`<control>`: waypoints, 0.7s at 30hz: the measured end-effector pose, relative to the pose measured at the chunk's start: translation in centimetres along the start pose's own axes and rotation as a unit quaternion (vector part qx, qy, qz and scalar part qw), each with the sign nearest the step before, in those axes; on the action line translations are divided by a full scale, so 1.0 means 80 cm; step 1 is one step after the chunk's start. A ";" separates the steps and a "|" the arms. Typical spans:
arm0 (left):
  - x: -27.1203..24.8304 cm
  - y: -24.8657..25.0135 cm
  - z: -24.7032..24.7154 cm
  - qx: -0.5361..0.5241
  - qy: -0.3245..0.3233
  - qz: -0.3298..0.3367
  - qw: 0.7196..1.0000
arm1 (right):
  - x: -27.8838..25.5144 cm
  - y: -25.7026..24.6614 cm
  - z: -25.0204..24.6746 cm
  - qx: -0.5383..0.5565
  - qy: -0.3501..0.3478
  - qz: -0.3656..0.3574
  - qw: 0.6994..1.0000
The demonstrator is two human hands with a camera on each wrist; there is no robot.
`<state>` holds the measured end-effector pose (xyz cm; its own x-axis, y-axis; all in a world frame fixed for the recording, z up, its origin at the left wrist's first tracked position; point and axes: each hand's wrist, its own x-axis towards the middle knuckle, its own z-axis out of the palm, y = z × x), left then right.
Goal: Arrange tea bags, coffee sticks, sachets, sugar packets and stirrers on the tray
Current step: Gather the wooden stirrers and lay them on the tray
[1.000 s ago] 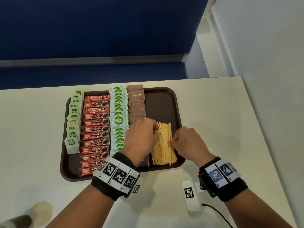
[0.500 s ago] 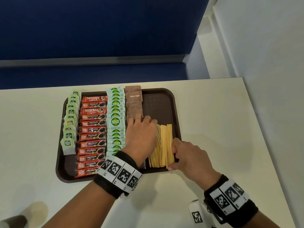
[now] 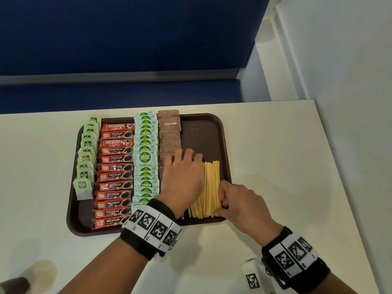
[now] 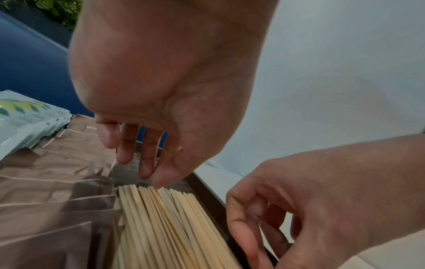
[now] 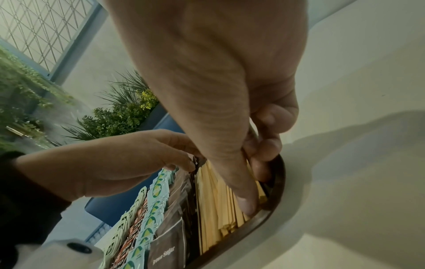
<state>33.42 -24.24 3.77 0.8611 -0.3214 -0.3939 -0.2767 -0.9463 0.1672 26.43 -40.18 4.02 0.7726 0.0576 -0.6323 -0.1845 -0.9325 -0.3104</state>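
Wooden stirrers between flat left hand, curled right hand.

1. The left hand covers the lower brown sugar packets and the stirrers' left edge.
2. The right hand's fingertips are tucked out of sight against the stirrers in the head view.
3. A white marked device near the right wrist is cut off by the frame's bottom edge.
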 end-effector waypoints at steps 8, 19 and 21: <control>0.004 0.000 0.007 -0.030 -0.023 0.012 0.999 | 0.010 0.001 -0.006 0.042 0.082 0.011 0.996; 0.004 -0.009 0.009 -0.094 -0.033 0.060 0.993 | 0.049 0.001 -0.018 -0.062 0.117 -0.047 0.990; 0.005 -0.010 0.011 -0.098 -0.037 0.062 0.993 | 0.048 0.004 -0.015 -0.070 0.103 -0.050 0.991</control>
<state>33.60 -23.60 2.71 0.7906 -0.4428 -0.4229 -0.2833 -0.8769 0.3884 30.07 -40.70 2.32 0.8926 0.0913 -0.4414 -0.0260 -0.9672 -0.2525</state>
